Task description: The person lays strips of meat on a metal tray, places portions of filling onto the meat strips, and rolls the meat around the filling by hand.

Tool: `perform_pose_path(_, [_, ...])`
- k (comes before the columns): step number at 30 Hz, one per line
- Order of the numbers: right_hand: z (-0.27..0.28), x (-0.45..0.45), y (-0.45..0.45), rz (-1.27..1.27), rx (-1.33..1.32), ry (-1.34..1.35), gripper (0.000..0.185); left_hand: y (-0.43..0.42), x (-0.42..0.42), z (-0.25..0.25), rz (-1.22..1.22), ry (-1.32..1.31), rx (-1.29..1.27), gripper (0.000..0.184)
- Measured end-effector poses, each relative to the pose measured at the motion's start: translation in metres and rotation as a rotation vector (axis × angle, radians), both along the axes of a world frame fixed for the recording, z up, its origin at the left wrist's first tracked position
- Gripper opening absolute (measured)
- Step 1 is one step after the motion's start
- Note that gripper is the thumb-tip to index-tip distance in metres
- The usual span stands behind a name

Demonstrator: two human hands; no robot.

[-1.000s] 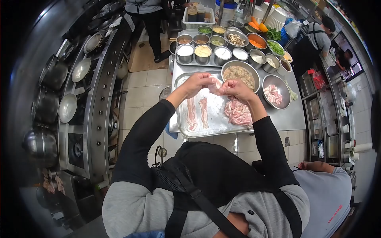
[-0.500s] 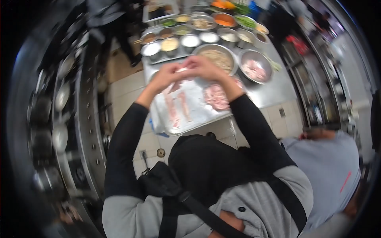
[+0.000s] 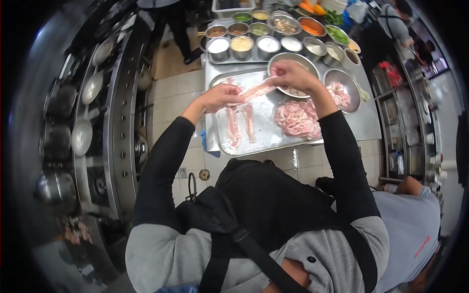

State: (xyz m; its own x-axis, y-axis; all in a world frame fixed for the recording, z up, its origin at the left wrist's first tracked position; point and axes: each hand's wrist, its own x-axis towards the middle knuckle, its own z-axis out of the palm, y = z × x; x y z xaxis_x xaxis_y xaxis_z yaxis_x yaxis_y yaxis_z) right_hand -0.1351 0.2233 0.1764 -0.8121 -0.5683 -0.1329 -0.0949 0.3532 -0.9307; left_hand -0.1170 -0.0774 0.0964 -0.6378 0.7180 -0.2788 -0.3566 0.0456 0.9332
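A strip of raw meat (image 3: 259, 91) is stretched between my two hands above the metal tray (image 3: 266, 139). My left hand (image 3: 220, 96) pinches its left end, and my right hand (image 3: 294, 77) grips the other end, higher up near the large bowl (image 3: 312, 66). Below my left hand, two meat strips (image 3: 234, 129) lie side by side on the tray; more meat lies behind that hand, partly hidden. A heap of pink raw meat strips (image 3: 297, 119) fills the tray's right side, below my right hand.
Metal pots, one with white contents (image 3: 268, 45), stand in rows at the back. A bowl of meat (image 3: 352, 90) sits right of the tray. A person in a grey shirt (image 3: 408, 229) is close on my right. Stoves (image 3: 100, 183) line the left side.
My hands were close together and have drawn apart, with the meat strip now stretched between them. The view has shifted, so the table appears further right.
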Motion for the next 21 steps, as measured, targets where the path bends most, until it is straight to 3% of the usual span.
perform_pose_path(4, [-0.030,0.016,0.002,-0.040,-0.080,-0.103,0.016,-0.024,-0.021,-0.008,-0.041,0.013,-0.235,0.016])
perform_pose_path(7, [-0.064,0.047,-0.005,-0.055,-0.045,-0.153,0.021,-0.031,-0.058,-0.028,-0.116,0.253,-0.443,0.019])
perform_pose_path(10, [-0.100,0.084,-0.031,-0.185,-0.112,-0.222,0.025,-0.009,-0.091,-0.050,-0.171,0.711,-0.512,0.022])
perform_pose_path(14, [-0.158,0.109,-0.067,-0.466,-0.158,-0.276,0.023,0.037,-0.101,-0.059,-0.206,0.927,-0.849,0.018])
perform_pose_path(17, [-0.191,0.115,-0.085,-0.437,-0.056,-0.222,0.019,0.045,-0.106,-0.087,-0.156,1.210,-0.876,0.021])
perform_pose_path(18, [-0.196,0.121,-0.088,-0.508,-0.027,-0.213,0.019,0.047,-0.107,-0.090,-0.173,1.127,-0.922,0.028])
perform_pose_path(21, [-0.149,0.123,-0.083,-0.332,0.261,-0.176,0.022,0.037,-0.098,-0.079,0.114,1.335,-0.735,0.024])
